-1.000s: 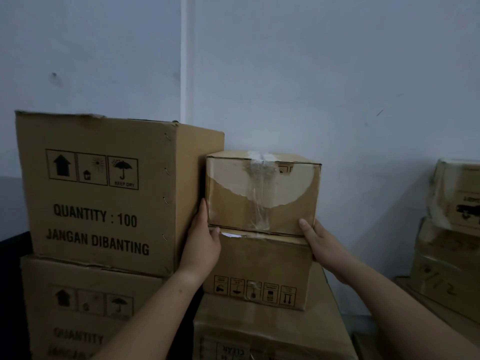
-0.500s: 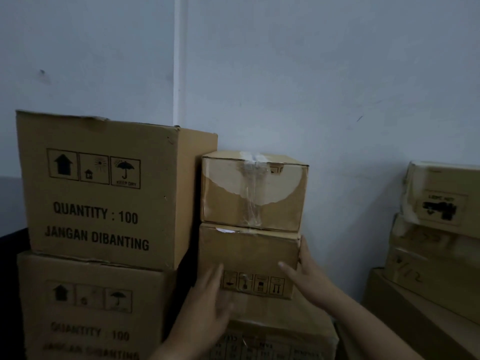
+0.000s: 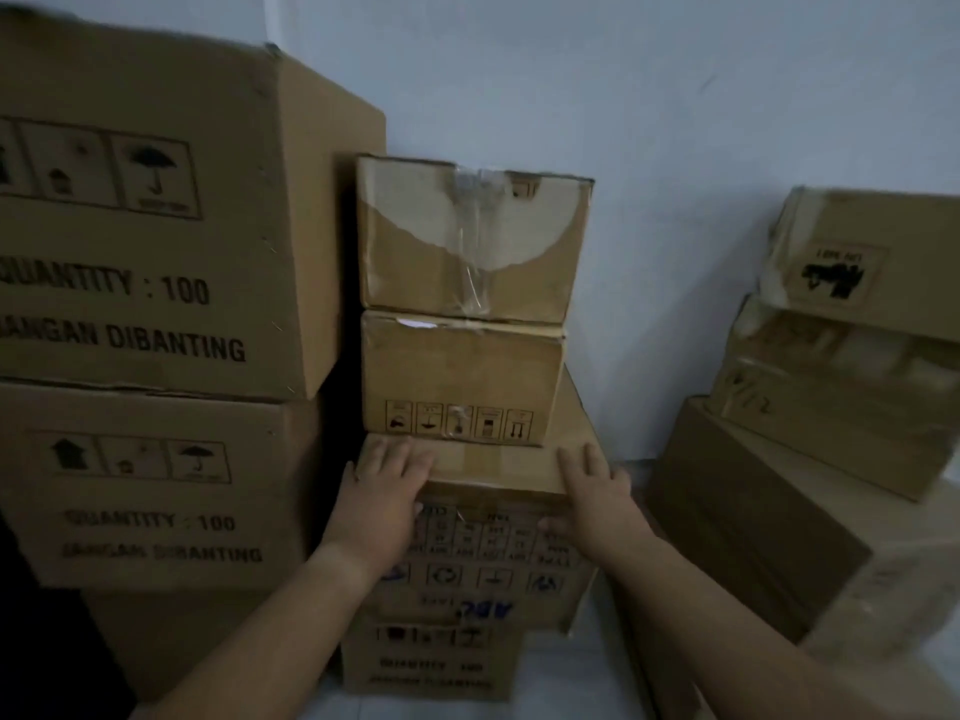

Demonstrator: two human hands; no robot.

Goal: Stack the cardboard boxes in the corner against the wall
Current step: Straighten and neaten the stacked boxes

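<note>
A column of cardboard boxes stands against the wall near the corner. On top sits a small box with torn paper and clear tape. Under it is a second small box with a row of handling symbols. Both rest on a wider box with an upside-down printed table, which stands on a lower box. My left hand lies over the wider box's front top edge at its left, fingers on top, thumb on the front face. My right hand holds the same edge at the right.
Two large boxes marked QUANTITY : 100 are stacked at the left, touching the column. At the right, more boxes are piled on a long flat carton. Pale floor shows between the piles.
My hands dropped from the sides of the top small box, past the second box, to the front top edge of the wider box. The view has come closer and tilted down.
</note>
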